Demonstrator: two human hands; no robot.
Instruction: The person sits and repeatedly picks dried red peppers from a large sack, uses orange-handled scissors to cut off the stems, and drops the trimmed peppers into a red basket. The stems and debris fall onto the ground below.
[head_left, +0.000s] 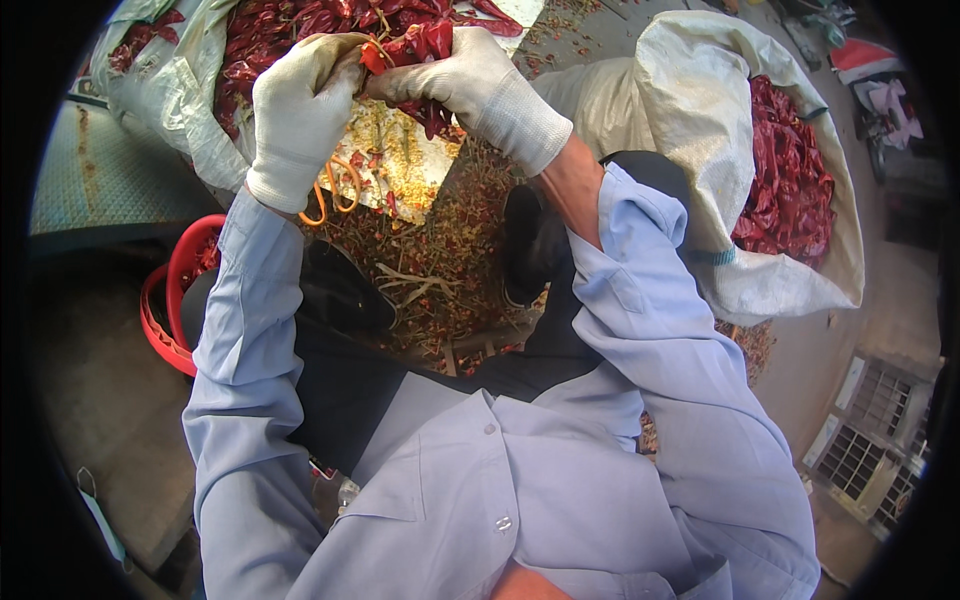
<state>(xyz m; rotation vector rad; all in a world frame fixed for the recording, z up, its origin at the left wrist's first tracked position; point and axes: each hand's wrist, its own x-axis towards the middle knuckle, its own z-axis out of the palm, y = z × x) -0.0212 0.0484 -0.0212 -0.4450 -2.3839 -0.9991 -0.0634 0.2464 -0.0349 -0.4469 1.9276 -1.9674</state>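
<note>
Both hands wear white knit work gloves and meet at the top of the view. My left hand (304, 112) pinches the stem end of a red chili pepper (373, 58). My right hand (480, 86) is closed around several dried red chili peppers (427, 43), whose tips hang below the palm. Behind the hands lies a heap of dried red chilies (262, 37) on a pale sheet (397, 169) strewn with yellow seeds. Orange scissor handles (321, 196) show on the sheet beside my left wrist; the blades are hidden.
A woven white sack (697, 127) full of red chilies stands at the right, another sack (180, 97) at the upper left. Red baskets (154, 330) are by the left knee. Stems and scraps (442, 277) cover the ground between the shoes. Metal grates (862, 442) lie lower right.
</note>
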